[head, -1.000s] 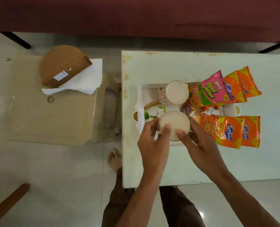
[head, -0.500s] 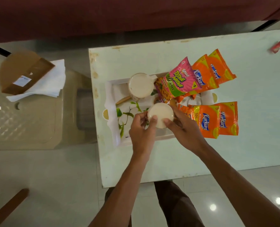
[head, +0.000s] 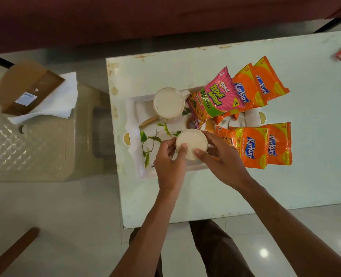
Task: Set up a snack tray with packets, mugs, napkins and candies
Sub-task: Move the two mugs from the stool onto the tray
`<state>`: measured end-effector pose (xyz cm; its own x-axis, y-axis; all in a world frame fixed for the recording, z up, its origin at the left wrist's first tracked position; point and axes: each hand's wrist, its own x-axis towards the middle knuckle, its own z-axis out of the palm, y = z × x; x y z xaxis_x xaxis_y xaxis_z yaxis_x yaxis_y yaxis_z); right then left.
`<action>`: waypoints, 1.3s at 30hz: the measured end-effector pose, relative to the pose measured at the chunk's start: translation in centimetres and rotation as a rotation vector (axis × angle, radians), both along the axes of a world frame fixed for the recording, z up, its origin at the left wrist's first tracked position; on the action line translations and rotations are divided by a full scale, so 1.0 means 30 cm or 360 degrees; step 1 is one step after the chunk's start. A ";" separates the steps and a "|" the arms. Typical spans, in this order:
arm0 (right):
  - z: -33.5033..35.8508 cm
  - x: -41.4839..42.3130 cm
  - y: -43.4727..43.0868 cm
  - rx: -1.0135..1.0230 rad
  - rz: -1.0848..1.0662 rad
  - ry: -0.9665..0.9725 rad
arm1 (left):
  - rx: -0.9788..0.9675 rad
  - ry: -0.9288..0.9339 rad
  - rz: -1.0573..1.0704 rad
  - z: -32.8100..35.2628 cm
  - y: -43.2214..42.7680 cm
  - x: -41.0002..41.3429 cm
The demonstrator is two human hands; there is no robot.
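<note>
Two mugs (head: 168,102) and five packets (head: 217,96) share one tray (head: 133,108) (left hand (head: 168,162) and right hand (head: 223,164) clasp the nearer mug (head: 191,143)).

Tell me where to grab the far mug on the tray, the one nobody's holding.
Probably grip the far mug round its wall, coming from the left and above. What looks like its handle points right, against the pink packet, so that side looks crowded. The left side stands over bare tray, with room for fingers.
</note>
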<state>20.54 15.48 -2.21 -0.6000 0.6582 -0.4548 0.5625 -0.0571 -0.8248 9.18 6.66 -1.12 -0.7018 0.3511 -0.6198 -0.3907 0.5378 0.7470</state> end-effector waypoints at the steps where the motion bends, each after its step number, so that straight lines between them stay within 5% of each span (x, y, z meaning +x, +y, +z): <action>1: 0.001 0.003 -0.003 0.0003 -0.0009 0.0003 | 0.0001 0.0005 -0.0015 0.000 -0.002 0.000; 24: 0.021 0.018 -0.045 0.0004 0.0006 -0.0115 | 0.0082 -0.0014 -0.0221 0.007 -0.075 -0.012; 31: 0.097 -0.119 0.063 0.0279 -0.0246 -0.0040 | 0.0111 0.0183 0.0029 0.022 0.022 -0.245; 37: 0.100 -0.340 0.223 0.0334 0.0180 -0.0265 | 0.0141 -0.0134 -0.0302 0.013 0.151 -0.383; 39: 0.088 -0.373 0.236 0.0360 0.0323 -0.0329 | 0.0118 -0.0041 -0.0394 0.009 0.162 -0.377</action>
